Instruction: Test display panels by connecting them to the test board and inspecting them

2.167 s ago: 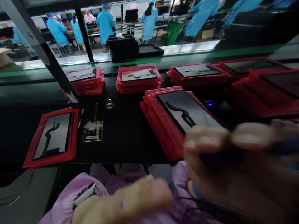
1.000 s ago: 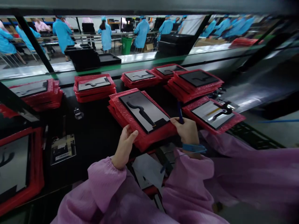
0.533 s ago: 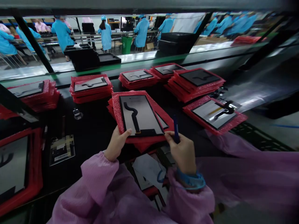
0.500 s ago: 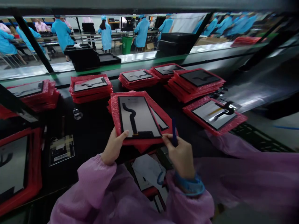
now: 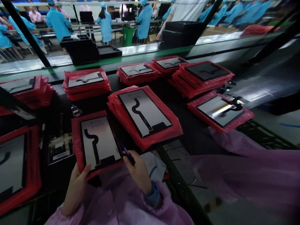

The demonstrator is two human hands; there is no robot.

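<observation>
A grey display panel (image 5: 101, 140) with a black curved ribbon cable lies on a red bubble-wrap sleeve (image 5: 78, 150). My left hand (image 5: 78, 182) is closed on their lower left corner, thumb on top and fingers out of sight beneath. A dark blue pen (image 5: 128, 155) is gripped in my right hand (image 5: 138, 172). The right fingertips are at the panel's lower right corner; whether they press on it, I cannot tell. Just beyond, a second panel (image 5: 146, 112) rests on a stack of red sleeves (image 5: 172, 120).
Sleeve stacks with panels stand at the back, such as one stack (image 5: 86, 90) and another (image 5: 201, 75). A bare board (image 5: 60, 150) lies left of my hands. At right, a pink sleeve (image 5: 234, 147) reaches near another panel (image 5: 219, 111). Black trays (image 5: 79, 51) stand behind.
My hands have lifted the top panel and its sleeve off the middle stack and brought them left and nearer. Another panel now shows on that stack. The pen has tilted over.
</observation>
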